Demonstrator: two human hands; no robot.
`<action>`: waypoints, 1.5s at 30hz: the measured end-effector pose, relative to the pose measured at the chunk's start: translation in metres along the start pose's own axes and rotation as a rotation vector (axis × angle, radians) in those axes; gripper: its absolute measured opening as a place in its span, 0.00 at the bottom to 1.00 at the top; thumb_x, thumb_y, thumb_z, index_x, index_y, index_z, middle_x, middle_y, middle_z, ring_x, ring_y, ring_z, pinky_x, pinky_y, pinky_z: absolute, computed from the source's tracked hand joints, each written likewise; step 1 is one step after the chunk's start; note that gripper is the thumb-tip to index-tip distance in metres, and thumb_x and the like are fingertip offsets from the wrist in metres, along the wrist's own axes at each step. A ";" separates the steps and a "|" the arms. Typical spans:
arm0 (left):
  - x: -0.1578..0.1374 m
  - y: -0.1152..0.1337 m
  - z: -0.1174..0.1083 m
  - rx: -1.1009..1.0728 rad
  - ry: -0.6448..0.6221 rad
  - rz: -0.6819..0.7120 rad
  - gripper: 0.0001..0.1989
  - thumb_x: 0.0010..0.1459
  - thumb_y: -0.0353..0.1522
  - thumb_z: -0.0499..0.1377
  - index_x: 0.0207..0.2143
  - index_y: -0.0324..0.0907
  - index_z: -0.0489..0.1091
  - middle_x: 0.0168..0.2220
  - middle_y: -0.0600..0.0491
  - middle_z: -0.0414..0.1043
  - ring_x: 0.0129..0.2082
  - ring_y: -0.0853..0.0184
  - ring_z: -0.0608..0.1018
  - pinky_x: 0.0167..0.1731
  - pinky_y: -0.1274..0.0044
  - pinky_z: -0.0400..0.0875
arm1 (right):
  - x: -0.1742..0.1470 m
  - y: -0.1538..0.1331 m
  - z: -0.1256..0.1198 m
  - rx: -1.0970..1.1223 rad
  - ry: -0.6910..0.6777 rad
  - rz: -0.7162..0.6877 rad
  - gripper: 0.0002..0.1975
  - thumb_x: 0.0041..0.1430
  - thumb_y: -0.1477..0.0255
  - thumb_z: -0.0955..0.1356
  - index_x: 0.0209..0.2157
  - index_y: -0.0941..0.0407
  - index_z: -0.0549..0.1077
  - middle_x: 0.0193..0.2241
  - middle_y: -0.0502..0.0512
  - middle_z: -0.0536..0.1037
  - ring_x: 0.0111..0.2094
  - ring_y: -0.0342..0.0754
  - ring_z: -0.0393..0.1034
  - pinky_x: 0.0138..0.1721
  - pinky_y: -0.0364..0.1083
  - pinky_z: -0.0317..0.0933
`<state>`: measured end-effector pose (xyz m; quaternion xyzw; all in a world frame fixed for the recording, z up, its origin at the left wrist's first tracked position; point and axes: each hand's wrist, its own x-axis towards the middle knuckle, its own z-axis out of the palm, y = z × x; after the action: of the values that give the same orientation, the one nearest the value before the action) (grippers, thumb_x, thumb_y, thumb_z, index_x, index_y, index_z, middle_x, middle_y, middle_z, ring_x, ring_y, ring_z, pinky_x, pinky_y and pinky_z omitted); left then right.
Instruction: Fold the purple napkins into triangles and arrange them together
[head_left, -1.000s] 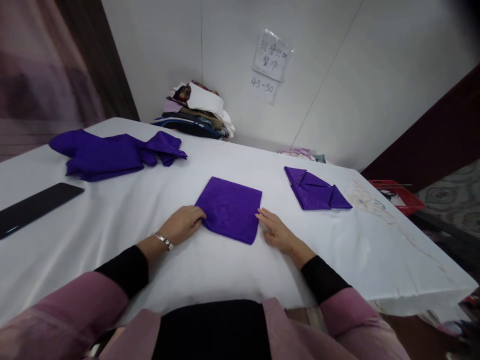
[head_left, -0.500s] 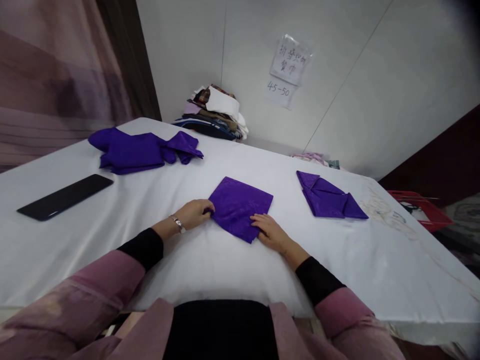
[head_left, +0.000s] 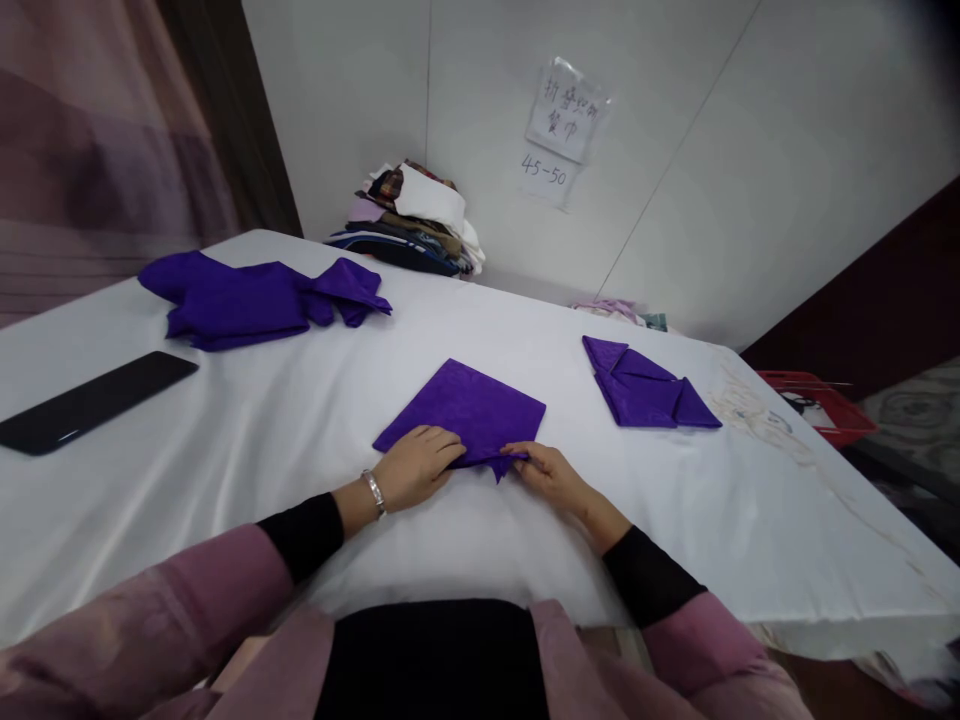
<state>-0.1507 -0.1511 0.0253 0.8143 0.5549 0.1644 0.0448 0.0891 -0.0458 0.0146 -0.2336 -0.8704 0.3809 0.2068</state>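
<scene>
A folded purple napkin (head_left: 472, 405) lies flat on the white-covered table in front of me, one corner pointing left. My left hand (head_left: 420, 467) is on its near edge, fingers together and curled over the cloth; the thumb is hidden. At the near right part of the edge, my right hand (head_left: 551, 478) pinches the fabric between thumb and fingers. A small pointed flap hangs down between the two hands. To the right rests another purple napkin (head_left: 649, 385), folded into a shape with pointed ends.
Rumpled purple cloths (head_left: 240, 303) lie at the back left. Nearer on that side is a dark flat slab (head_left: 97, 402). A pile of folded clothes (head_left: 420, 215) stands against the wall. A red basket (head_left: 847, 415) is beyond the right end of the white-covered table (head_left: 300, 420).
My left hand has shifted right along the napkin's near edge, and a corner now spreads out to the left. The right hand has gone from resting on the cloth to pinching its edge.
</scene>
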 end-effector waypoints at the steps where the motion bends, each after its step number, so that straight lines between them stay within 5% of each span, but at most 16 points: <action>1: 0.004 0.002 0.001 -0.035 0.000 -0.034 0.14 0.53 0.27 0.53 0.42 0.42 0.69 0.42 0.50 0.72 0.43 0.63 0.71 0.45 0.70 0.62 | -0.001 -0.004 -0.001 0.039 -0.009 0.011 0.14 0.59 0.73 0.61 0.45 0.53 0.70 0.43 0.54 0.75 0.44 0.48 0.69 0.47 0.50 0.62; 5: 0.020 0.003 -0.002 -0.328 0.022 -0.244 0.11 0.54 0.29 0.51 0.36 0.44 0.72 0.36 0.54 0.75 0.37 0.66 0.74 0.38 0.75 0.65 | -0.006 -0.010 -0.001 0.074 0.016 -0.033 0.22 0.56 0.71 0.64 0.54 0.51 0.62 0.50 0.56 0.71 0.51 0.50 0.64 0.53 0.52 0.57; 9: 0.027 -0.006 -0.006 -0.579 -0.080 -0.426 0.10 0.50 0.32 0.52 0.30 0.44 0.73 0.27 0.58 0.75 0.28 0.68 0.74 0.30 0.78 0.65 | -0.006 -0.001 0.005 -0.140 0.078 -0.096 0.37 0.51 0.73 0.68 0.61 0.51 0.51 0.54 0.58 0.66 0.56 0.53 0.58 0.58 0.58 0.45; 13: 0.030 -0.011 -0.009 -0.641 -0.140 -0.479 0.10 0.48 0.36 0.54 0.26 0.42 0.73 0.24 0.58 0.73 0.27 0.68 0.73 0.28 0.78 0.64 | 0.009 0.002 0.009 -0.198 0.161 -0.098 0.31 0.49 0.77 0.65 0.56 0.53 0.59 0.44 0.57 0.74 0.48 0.53 0.65 0.53 0.57 0.53; 19: 0.023 -0.013 -0.015 -0.784 -0.154 -0.521 0.13 0.47 0.41 0.55 0.27 0.40 0.71 0.25 0.56 0.73 0.27 0.66 0.73 0.28 0.77 0.65 | 0.059 -0.005 -0.001 0.231 0.089 0.144 0.08 0.52 0.69 0.65 0.35 0.54 0.71 0.30 0.49 0.76 0.31 0.45 0.70 0.34 0.45 0.63; 24: -0.001 -0.009 -0.016 -0.532 -0.054 -0.600 0.17 0.47 0.41 0.56 0.37 0.41 0.70 0.25 0.55 0.71 0.27 0.65 0.73 0.25 0.77 0.62 | 0.098 0.009 0.003 0.351 -0.014 0.345 0.08 0.47 0.66 0.68 0.26 0.55 0.68 0.19 0.44 0.69 0.19 0.40 0.61 0.22 0.40 0.56; 29: -0.031 -0.001 -0.016 -0.345 0.040 -0.650 0.28 0.53 0.37 0.52 0.57 0.42 0.56 0.30 0.54 0.74 0.29 0.65 0.75 0.28 0.76 0.65 | 0.115 0.020 0.009 0.159 -0.008 0.300 0.05 0.49 0.68 0.66 0.25 0.55 0.69 0.18 0.44 0.69 0.20 0.41 0.61 0.22 0.40 0.54; 32: -0.046 0.000 -0.012 -0.286 0.110 -0.651 0.28 0.54 0.36 0.53 0.58 0.44 0.54 0.37 0.51 0.74 0.35 0.64 0.75 0.33 0.74 0.67 | 0.122 0.014 0.010 -0.138 0.034 0.204 0.04 0.51 0.69 0.65 0.26 0.54 0.71 0.20 0.46 0.72 0.23 0.43 0.63 0.24 0.41 0.55; 36: -0.059 -0.004 -0.007 -0.246 0.225 -0.616 0.26 0.54 0.33 0.53 0.56 0.45 0.55 0.34 0.53 0.74 0.33 0.65 0.74 0.36 0.73 0.67 | 0.131 0.001 0.017 -0.392 0.046 0.178 0.06 0.55 0.71 0.64 0.28 0.52 0.73 0.25 0.49 0.75 0.27 0.45 0.67 0.28 0.43 0.56; 45: -0.078 -0.009 -0.001 -0.274 0.285 -0.659 0.24 0.52 0.30 0.54 0.53 0.45 0.60 0.35 0.52 0.72 0.35 0.64 0.73 0.38 0.71 0.67 | 0.144 0.013 0.042 -0.530 0.128 0.128 0.10 0.59 0.72 0.61 0.40 0.53 0.71 0.38 0.57 0.76 0.39 0.51 0.70 0.40 0.48 0.60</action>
<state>-0.1844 -0.2193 0.0074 0.5477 0.7605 0.3253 0.1263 -0.0467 0.0196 0.0043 -0.3577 -0.9083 0.1368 0.1684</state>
